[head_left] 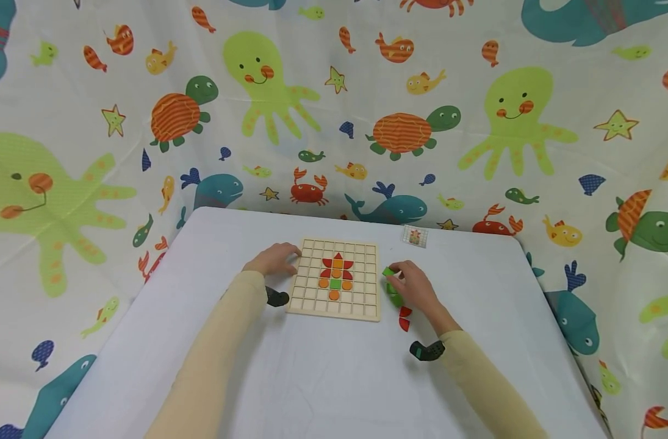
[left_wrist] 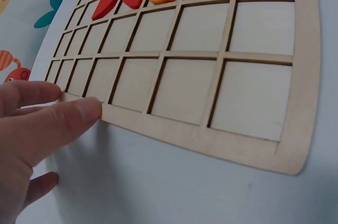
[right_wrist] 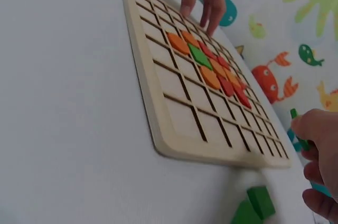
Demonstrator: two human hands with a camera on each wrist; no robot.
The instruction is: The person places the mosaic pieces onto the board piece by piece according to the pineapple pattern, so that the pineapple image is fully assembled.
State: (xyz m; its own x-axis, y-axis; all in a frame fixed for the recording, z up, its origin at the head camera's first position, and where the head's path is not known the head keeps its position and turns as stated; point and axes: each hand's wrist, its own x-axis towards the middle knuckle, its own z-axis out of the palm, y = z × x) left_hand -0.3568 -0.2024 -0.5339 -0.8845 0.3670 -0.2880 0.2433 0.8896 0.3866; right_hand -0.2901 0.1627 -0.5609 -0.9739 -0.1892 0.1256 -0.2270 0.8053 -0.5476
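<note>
A square wooden grid board (head_left: 312, 305) lies on the table, bearing red pieces, an orange square (head_left: 338, 264), orange discs (head_left: 334, 295) and a green square (head_left: 335, 284) around its middle. At its left edge, my left hand (head_left: 273, 259) touches the rim with thumb (left_wrist: 87, 109) and fingertips, the fingers fairly straight. To the right of the board, my right hand (head_left: 416, 286) pinches a green block (right_wrist: 303, 143) between thumb and fingers, raised above the table. Below that hand lie more green blocks (right_wrist: 261, 202), partly hidden in the head view.
Two red pieces (head_left: 404, 311) lie near the green blocks, right of the board. A small picture card (head_left: 415, 236) with a gridded design lies behind them near the table's far edge. A cloth printed with sea animals hangs behind the white table (head_left: 323, 378).
</note>
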